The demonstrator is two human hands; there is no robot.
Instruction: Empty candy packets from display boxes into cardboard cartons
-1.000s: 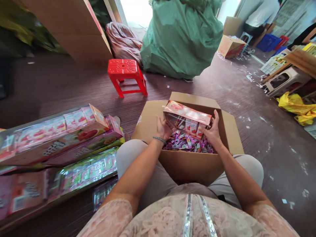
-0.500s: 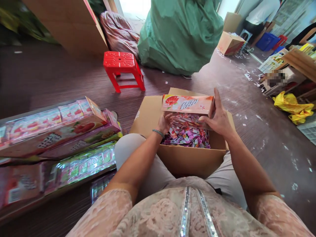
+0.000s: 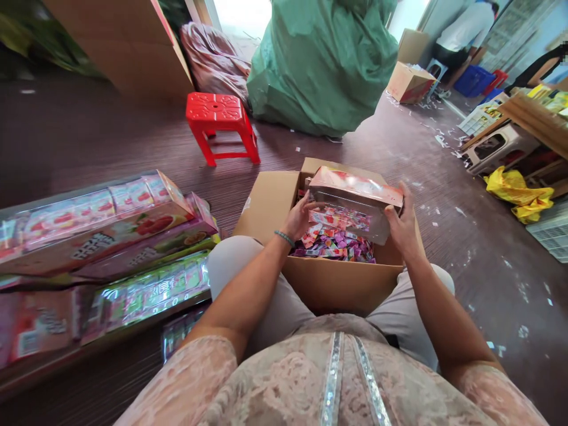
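A pink candy display box (image 3: 355,182) with a clear plastic front is tilted over an open cardboard carton (image 3: 337,287). My right hand (image 3: 403,228) grips its right end, thumb in front and fingers behind. At its left end is my left hand (image 3: 299,220), fingers apart, close to or touching the clear plastic; I cannot tell which. Small purple and pink wrapped candies (image 3: 339,244) lie loose in the carton between my knees. More candy packets show through the plastic, but whether they are inside the box is unclear.
To the left are stacked fruit candy boxes (image 3: 133,228) and a green-packaged box (image 3: 155,288). A red plastic stool (image 3: 217,109) and a large green sack (image 3: 323,71) stand ahead. On the right are a yellow bag (image 3: 519,189) and a grey crate (image 3: 550,234); a person (image 3: 464,29) sits farther back.
The box has tilted, its right end lower and its clear front turned more into view. My left hand has shifted its fingers from under the box to its left end.
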